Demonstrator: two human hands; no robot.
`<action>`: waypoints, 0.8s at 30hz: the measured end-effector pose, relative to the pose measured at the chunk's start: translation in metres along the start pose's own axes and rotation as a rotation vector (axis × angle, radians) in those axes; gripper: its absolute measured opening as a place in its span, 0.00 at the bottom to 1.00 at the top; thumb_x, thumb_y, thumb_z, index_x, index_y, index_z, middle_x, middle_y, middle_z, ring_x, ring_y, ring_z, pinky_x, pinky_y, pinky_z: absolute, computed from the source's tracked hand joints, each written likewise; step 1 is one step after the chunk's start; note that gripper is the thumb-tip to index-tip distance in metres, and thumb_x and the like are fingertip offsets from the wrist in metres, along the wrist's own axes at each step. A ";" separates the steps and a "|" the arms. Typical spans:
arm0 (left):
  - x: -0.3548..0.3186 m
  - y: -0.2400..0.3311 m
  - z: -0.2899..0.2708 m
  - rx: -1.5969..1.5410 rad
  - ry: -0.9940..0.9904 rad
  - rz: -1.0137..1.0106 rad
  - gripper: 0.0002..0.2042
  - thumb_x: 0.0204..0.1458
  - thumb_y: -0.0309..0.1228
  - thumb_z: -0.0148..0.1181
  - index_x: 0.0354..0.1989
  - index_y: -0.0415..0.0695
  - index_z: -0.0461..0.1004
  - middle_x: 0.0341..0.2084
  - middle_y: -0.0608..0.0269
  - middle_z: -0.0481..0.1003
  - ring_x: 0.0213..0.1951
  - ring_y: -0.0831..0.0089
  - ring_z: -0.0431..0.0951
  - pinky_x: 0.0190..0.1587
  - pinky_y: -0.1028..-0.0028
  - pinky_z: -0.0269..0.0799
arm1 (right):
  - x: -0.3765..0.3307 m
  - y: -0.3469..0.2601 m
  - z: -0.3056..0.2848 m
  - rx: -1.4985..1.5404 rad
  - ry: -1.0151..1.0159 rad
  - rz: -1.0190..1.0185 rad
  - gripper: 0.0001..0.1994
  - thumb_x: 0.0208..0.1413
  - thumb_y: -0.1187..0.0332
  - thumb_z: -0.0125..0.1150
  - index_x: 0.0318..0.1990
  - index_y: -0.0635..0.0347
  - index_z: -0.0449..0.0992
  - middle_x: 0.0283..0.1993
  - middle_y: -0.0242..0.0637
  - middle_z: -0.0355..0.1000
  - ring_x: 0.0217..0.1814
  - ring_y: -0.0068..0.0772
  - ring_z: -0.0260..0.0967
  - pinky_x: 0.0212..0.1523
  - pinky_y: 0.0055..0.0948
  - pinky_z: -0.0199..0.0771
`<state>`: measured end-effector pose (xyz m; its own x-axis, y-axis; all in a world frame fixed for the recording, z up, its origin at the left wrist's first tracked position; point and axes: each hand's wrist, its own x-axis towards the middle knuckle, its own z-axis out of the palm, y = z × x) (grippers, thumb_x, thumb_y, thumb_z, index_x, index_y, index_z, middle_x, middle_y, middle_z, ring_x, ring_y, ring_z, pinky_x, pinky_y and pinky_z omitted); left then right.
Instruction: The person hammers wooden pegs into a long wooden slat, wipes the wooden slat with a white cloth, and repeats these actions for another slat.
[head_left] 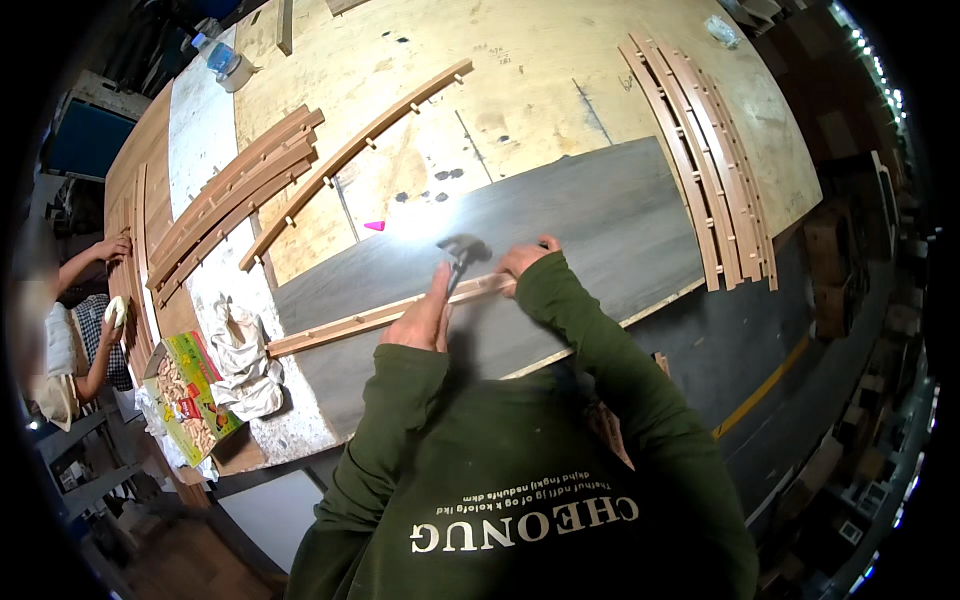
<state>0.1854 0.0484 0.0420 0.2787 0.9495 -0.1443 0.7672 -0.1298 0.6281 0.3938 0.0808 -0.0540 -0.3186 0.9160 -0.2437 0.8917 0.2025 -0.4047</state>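
Note:
My left hand (422, 318) is closed around the handle of a claw hammer (464, 248). The blurred metal head is raised above a narrow wooden strip (335, 330) with small dowels along it. This strip lies slantwise across a grey board (590, 220) in front of me. My right hand (527, 262) is closed on the strip's right end, fingers curled; whether it also pinches a dowel is hidden. An open green and yellow box (190, 395) full of wooden dowels stands at the left edge, beside a crumpled white cloth (240, 360).
Another dowelled strip (370, 138) lies beyond the board. Strips are grouped at left (235, 195) and right (705, 160). A small pink piece (374, 226) lies near the board. A bottle (215, 55) stands at far left. Another person's hand (112, 247) rests on strips at the left.

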 end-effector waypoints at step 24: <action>-0.035 -0.042 -0.014 0.017 0.078 -0.212 0.25 0.51 0.26 0.48 0.60 0.58 0.56 0.30 0.52 0.73 0.30 0.54 0.73 0.33 0.64 0.69 | -0.005 0.010 -0.015 -0.026 0.045 -0.022 0.13 0.37 0.66 0.65 0.34 0.50 0.72 0.33 0.30 0.69 0.41 0.31 0.66 0.53 0.38 0.48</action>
<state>0.1354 0.0249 0.0315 0.0650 0.9751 -0.2119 0.8137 0.0711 0.5769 0.4094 0.0835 -0.0441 -0.3237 0.9258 -0.1953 0.8930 0.2308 -0.3863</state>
